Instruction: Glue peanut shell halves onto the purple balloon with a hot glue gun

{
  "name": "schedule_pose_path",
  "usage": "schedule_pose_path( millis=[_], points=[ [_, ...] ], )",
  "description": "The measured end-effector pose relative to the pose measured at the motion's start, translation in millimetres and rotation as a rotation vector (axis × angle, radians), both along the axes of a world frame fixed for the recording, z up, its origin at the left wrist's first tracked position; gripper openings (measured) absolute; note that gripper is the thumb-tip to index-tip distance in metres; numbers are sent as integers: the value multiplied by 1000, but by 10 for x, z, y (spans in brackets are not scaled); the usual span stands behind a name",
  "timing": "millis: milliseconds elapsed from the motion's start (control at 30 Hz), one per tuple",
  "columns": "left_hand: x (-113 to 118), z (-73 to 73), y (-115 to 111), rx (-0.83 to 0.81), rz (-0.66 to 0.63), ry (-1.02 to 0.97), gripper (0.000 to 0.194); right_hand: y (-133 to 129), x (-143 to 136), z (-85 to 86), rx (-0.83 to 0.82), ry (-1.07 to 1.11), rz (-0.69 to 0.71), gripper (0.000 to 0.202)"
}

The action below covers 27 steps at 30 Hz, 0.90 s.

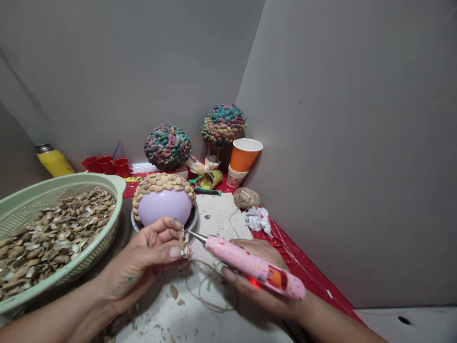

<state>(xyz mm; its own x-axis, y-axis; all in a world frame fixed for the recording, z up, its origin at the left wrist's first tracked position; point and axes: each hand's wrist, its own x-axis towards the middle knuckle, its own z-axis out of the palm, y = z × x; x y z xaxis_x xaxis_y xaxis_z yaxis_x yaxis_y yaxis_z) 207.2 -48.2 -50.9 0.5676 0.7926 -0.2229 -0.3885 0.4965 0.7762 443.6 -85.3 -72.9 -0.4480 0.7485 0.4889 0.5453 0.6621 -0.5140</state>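
Note:
Between the thumb and fingers of my left hand [150,247] is a peanut shell [184,244], its hollow side turned toward the right. My right hand [257,276] is wrapped round a pink glue gun [243,259], whose metal nozzle is at the shell's upper edge; a red light glows on it. Just behind my left hand, a lilac balloon [164,207] rests in a round dish [194,219]. Rows of peanut shells [160,182] cover the balloon's top and sides, while its lower front is bare.
At left stands a green basket [119,190] full of peanut shells. Painted shell-covered balls [167,146], red cups [106,165], an orange cup [244,155] and a yellow bottle [55,161] line the back. Twine [246,197] and crumpled white plastic [257,220] lie right. Shell bits litter the white board [160,314].

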Motion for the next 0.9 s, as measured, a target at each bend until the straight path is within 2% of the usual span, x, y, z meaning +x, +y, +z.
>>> schedule_pose_path(
  millis=[133, 400, 900],
  points=[
    [-2, -8, 18, 6, 3, 16, 31, -3, -12, 20, 26, 3, -7, 28],
    [3, 15, 3, 8, 9, 26, 29, 7, -22, 3, 50, 49, -13, 29],
    [23, -7, 19, 4, 17, -34, 29, 15, -47, -7, -31, 212, 49, 26]
  ],
)
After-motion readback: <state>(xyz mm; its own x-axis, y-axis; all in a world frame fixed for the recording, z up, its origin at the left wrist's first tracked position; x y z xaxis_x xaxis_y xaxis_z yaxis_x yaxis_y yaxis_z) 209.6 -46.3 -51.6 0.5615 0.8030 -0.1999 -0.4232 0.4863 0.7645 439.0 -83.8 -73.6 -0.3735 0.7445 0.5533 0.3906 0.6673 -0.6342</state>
